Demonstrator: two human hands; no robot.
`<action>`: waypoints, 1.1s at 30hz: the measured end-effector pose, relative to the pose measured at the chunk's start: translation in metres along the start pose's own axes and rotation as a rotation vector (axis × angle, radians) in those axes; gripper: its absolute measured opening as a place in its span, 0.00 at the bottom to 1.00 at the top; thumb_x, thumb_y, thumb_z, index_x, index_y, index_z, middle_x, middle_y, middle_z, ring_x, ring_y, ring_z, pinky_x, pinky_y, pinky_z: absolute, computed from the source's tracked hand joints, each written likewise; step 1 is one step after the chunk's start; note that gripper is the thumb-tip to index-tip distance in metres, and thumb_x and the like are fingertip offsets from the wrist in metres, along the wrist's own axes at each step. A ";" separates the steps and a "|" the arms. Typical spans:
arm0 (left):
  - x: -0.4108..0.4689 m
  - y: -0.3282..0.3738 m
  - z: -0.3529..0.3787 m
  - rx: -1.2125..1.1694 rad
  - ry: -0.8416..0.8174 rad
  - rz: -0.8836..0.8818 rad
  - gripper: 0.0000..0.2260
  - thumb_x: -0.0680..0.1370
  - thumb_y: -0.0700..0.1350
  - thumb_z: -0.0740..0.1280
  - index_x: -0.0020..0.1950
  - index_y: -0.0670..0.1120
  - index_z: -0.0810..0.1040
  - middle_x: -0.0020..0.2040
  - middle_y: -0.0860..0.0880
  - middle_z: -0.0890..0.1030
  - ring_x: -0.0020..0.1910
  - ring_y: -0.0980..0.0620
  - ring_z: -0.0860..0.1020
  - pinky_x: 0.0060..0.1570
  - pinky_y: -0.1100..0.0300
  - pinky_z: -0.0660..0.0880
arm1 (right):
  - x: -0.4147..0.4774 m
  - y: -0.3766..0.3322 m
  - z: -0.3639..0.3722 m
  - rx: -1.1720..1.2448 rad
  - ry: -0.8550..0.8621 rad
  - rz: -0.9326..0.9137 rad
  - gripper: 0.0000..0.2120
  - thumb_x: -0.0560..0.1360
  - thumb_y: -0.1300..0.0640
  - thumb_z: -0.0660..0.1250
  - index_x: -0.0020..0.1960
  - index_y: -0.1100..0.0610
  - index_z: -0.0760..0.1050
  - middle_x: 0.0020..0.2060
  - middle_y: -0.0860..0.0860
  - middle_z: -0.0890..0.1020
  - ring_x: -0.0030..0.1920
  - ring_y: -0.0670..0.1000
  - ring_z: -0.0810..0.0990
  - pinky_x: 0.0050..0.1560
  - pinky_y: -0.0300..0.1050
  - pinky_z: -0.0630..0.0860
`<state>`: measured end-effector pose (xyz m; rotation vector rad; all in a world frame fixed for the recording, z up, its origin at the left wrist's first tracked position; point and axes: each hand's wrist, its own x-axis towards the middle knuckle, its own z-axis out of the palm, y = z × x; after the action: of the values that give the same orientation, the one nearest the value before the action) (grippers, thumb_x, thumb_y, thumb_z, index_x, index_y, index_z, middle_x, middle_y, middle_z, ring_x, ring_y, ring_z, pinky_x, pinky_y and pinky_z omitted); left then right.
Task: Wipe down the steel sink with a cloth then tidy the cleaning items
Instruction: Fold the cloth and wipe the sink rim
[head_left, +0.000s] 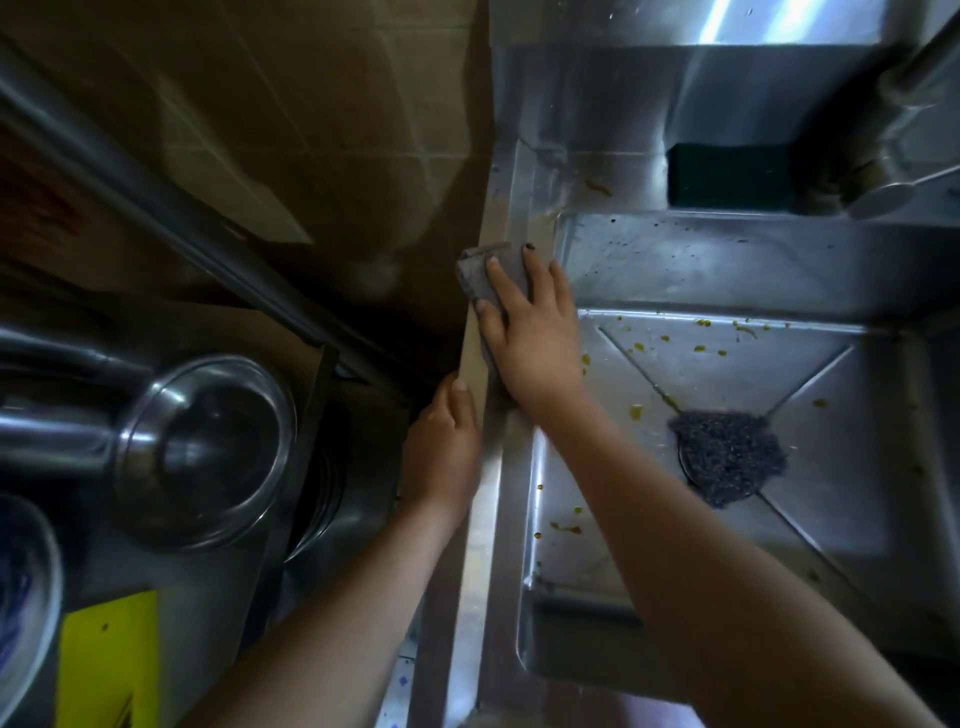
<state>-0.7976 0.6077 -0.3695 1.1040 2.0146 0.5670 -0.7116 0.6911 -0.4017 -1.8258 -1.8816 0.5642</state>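
- Steel sink (488, 545): its left rim runs away from the viewer, and food specks dot the basin.
- The left hand (441, 452) grips the rim's outer edge, thumb on top, its fingers hidden over the side.
- Just beyond, the right hand (530, 332) lies flat, straight fingers (498, 291) pressing a grey cloth (475, 273) onto the rim.
- Right of those fingers, a steel-wool scourer (727, 457) covers the drain.
- Farther back, a green sponge (727, 176) sits on the ledge.
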 end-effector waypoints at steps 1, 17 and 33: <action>0.000 -0.002 0.000 -0.001 -0.001 0.018 0.17 0.82 0.50 0.50 0.68 0.49 0.70 0.63 0.42 0.76 0.62 0.42 0.73 0.57 0.58 0.68 | 0.010 0.001 -0.002 -0.014 -0.021 0.000 0.23 0.79 0.46 0.53 0.73 0.48 0.62 0.74 0.56 0.59 0.74 0.62 0.52 0.74 0.55 0.51; 0.005 -0.011 0.000 0.064 -0.041 0.055 0.18 0.81 0.55 0.48 0.65 0.53 0.70 0.55 0.35 0.79 0.54 0.35 0.77 0.53 0.51 0.73 | -0.046 -0.008 -0.004 0.070 -0.030 0.113 0.23 0.79 0.47 0.58 0.72 0.49 0.63 0.75 0.54 0.57 0.72 0.61 0.58 0.70 0.49 0.54; 0.004 -0.005 -0.008 0.004 -0.101 0.069 0.18 0.82 0.48 0.50 0.67 0.43 0.69 0.63 0.37 0.70 0.61 0.40 0.71 0.55 0.57 0.66 | -0.089 0.000 -0.033 0.275 0.038 0.393 0.18 0.77 0.57 0.63 0.67 0.55 0.72 0.66 0.54 0.73 0.62 0.55 0.74 0.56 0.40 0.69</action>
<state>-0.8076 0.6086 -0.3696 1.1854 1.8979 0.5316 -0.6906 0.6009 -0.3782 -2.0050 -1.3443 0.8657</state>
